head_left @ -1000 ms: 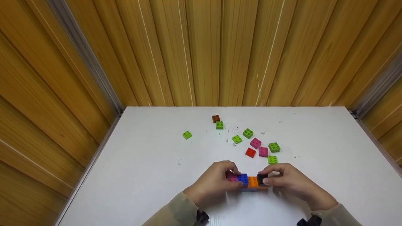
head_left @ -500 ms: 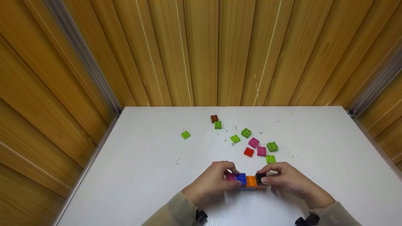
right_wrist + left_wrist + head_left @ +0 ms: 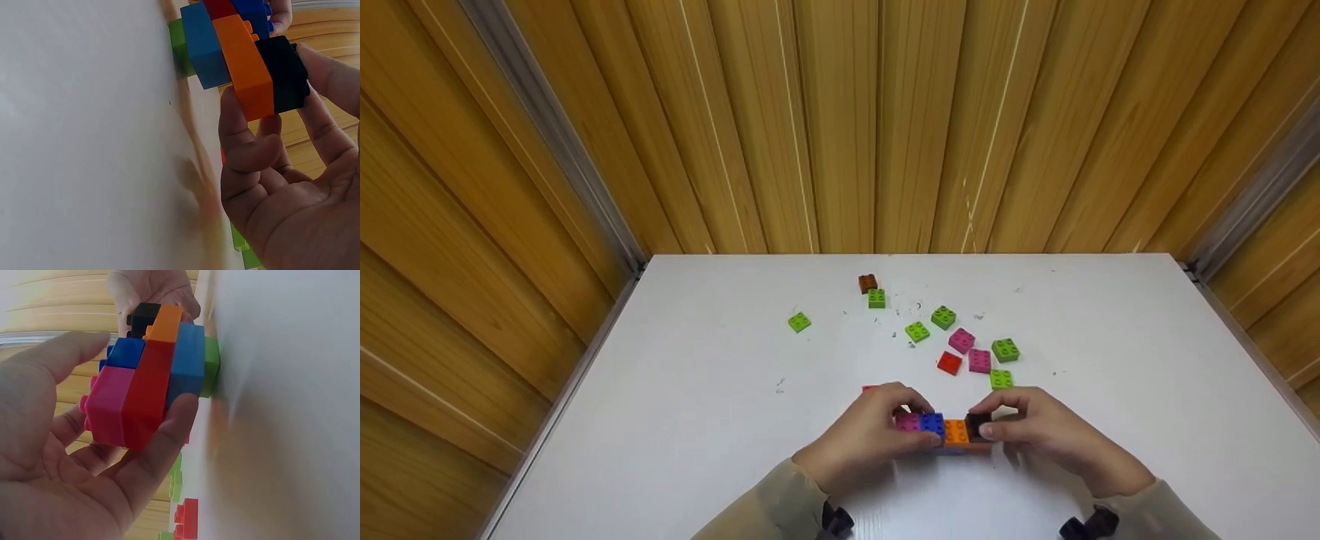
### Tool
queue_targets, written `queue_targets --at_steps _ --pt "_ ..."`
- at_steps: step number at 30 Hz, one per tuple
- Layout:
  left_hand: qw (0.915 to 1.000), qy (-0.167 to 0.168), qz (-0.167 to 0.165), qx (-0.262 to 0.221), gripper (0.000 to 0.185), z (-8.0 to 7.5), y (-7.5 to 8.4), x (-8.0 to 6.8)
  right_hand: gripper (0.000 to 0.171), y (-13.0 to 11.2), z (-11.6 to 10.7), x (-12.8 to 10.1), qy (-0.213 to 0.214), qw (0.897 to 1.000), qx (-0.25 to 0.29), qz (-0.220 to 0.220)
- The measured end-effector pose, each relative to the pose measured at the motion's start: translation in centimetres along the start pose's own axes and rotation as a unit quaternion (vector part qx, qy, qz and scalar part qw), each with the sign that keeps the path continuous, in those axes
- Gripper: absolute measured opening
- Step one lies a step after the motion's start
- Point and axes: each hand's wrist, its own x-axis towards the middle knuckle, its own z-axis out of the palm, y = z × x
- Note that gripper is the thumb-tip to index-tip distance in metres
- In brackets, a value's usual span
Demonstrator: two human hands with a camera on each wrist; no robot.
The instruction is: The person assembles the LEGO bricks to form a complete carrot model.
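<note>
A stack of toy building bricks stands near the table's front, between both hands. Its top row has a pink brick (image 3: 109, 405), a blue brick (image 3: 932, 425) and a black brick (image 3: 284, 73). Below these run a red brick (image 3: 149, 391) and an orange brick (image 3: 244, 70). Lower still are a light blue brick (image 3: 188, 354) and a green brick (image 3: 211, 363) at the bottom. My left hand (image 3: 866, 431) grips the pink and blue end, thumb and fingers on opposite sides. My right hand (image 3: 1054, 429) pinches the black brick, seated at the orange end.
Loose bricks lie beyond the hands: several green ones (image 3: 943, 317), two pink (image 3: 979, 361), a red one (image 3: 949, 363) and a brown one (image 3: 868, 283). Another red piece (image 3: 868, 388) peeks out behind the left hand. Wood-look panels (image 3: 840, 150) close off the table's back.
The head view has drifted slightly, so everything sits a little further left. A red piece's edge now shows behind the left hand. Both hands keep the same hold on the stack.
</note>
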Motion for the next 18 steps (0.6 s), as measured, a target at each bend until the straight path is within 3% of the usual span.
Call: queue_targets --at_steps 4,8,11,15,18 --pt "0.9999 0.013 -0.006 0.008 0.018 0.2 -0.1 -0.2 0.040 -0.1 -0.1 0.1 -0.009 1.000 -0.010 -0.003" --pt "0.9997 0.019 -0.014 0.005 0.017 0.3 0.0 -0.3 0.042 -0.7 -1.5 0.1 -0.002 0.998 -0.057 -0.001" --pt "0.9995 0.020 -0.023 0.004 0.016 0.4 0.1 -0.3 0.042 -1.3 -3.1 0.3 0.065 0.993 -0.102 0.016" --pt "0.9991 0.017 -0.039 0.000 0.016 0.5 0.5 -0.4 0.040 -1.7 -5.2 1.3 0.187 0.970 -0.152 0.042" --pt "0.9987 0.016 -0.049 -0.001 0.017 0.6 0.7 -0.4 0.040 -1.4 -6.5 2.4 0.227 0.956 -0.180 0.052"
